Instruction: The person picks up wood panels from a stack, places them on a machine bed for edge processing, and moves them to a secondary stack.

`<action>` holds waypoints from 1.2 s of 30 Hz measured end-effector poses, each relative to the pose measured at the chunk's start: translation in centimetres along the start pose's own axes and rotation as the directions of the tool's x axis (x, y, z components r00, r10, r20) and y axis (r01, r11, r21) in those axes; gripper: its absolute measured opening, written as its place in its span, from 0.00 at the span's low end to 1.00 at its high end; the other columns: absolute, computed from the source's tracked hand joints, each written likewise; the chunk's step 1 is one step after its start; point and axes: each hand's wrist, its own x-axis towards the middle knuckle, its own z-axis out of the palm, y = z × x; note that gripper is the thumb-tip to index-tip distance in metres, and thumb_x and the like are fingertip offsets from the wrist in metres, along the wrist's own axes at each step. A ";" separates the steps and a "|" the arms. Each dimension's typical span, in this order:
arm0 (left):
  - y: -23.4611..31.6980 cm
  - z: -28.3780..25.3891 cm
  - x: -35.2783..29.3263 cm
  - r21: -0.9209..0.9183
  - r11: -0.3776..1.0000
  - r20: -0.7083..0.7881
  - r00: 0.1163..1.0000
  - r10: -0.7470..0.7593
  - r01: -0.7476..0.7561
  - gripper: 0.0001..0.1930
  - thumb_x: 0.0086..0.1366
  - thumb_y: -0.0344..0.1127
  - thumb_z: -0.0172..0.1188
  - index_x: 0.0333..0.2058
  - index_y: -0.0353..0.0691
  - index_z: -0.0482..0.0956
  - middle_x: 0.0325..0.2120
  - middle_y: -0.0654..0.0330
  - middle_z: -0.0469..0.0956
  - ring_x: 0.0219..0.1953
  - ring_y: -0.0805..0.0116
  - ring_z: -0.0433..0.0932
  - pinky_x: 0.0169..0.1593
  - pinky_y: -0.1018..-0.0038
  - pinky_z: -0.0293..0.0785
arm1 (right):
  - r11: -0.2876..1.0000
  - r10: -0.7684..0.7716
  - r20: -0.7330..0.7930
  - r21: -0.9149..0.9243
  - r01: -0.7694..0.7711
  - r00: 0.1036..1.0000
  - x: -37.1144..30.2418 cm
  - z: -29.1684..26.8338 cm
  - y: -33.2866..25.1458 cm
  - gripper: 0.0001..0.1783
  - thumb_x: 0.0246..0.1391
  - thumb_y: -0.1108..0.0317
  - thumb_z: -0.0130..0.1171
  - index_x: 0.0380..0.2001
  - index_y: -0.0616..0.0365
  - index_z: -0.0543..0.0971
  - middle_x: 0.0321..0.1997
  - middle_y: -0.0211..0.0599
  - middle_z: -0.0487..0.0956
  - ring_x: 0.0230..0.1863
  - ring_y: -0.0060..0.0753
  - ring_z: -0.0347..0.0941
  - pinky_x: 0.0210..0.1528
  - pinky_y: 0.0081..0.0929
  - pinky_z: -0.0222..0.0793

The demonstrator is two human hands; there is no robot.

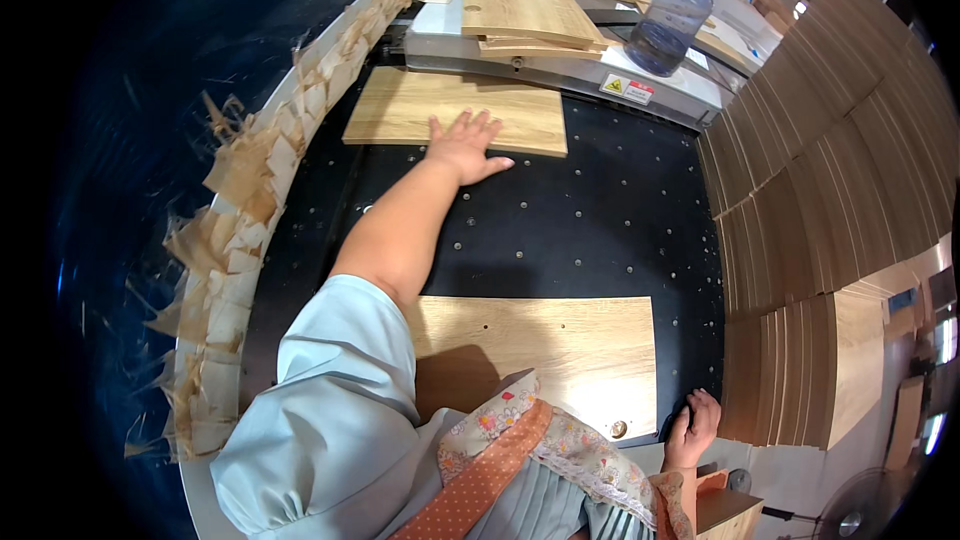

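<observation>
My left hand [466, 148] lies flat with spread fingers on the front part of a light wood-grain board [400, 105]. That board rests at the far end of a black table [540, 230] dotted with small metal studs. A second wood-grain board [590, 350] lies close to my body, partly hidden by my sleeve and apron. It has two small holes and a round recess near its right front corner. My right hand [694, 430] rests at the table's front right edge, fingers curled over it, with no board in its grasp.
Beyond the table, a white machine ledge [560, 68] carries stacked boards [525, 0] and a clear bottle with a blue cap [675, 20]. Tall stacks of brown panels [820, 140] stand along the right. Torn tan tape [245, 170] lines the left rail.
</observation>
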 end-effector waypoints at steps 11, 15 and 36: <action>-1.9 -0.4 1.3 0.052 0.998 0.026 0.999 -0.048 0.047 0.39 0.58 0.68 0.43 0.65 0.61 0.47 0.67 0.63 0.40 0.68 0.58 0.37 0.63 0.40 0.33 | 0.991 0.131 0.033 -0.003 -0.131 0.991 0.7 -0.2 0.1 0.16 0.50 0.69 0.54 0.41 0.66 0.75 0.49 0.51 0.74 0.53 0.52 0.67 0.58 0.41 0.60; -2.3 0.3 1.9 0.109 0.992 -0.009 0.998 -0.065 0.066 0.38 0.59 0.68 0.41 0.64 0.62 0.47 0.67 0.65 0.41 0.68 0.58 0.40 0.63 0.40 0.36 | 0.992 0.105 0.023 -0.066 -0.104 0.994 1.0 0.2 0.3 0.14 0.51 0.68 0.52 0.40 0.65 0.76 0.49 0.50 0.74 0.54 0.52 0.67 0.58 0.41 0.60; -5.2 3.8 5.9 0.167 0.985 -0.107 0.994 -0.014 0.032 0.38 0.58 0.71 0.40 0.64 0.67 0.47 0.67 0.66 0.44 0.68 0.59 0.42 0.60 0.39 0.43 | 0.990 0.095 -0.083 -0.094 -0.102 0.992 0.4 0.3 0.7 0.14 0.47 0.67 0.57 0.38 0.59 0.79 0.47 0.41 0.76 0.52 0.46 0.69 0.53 0.37 0.65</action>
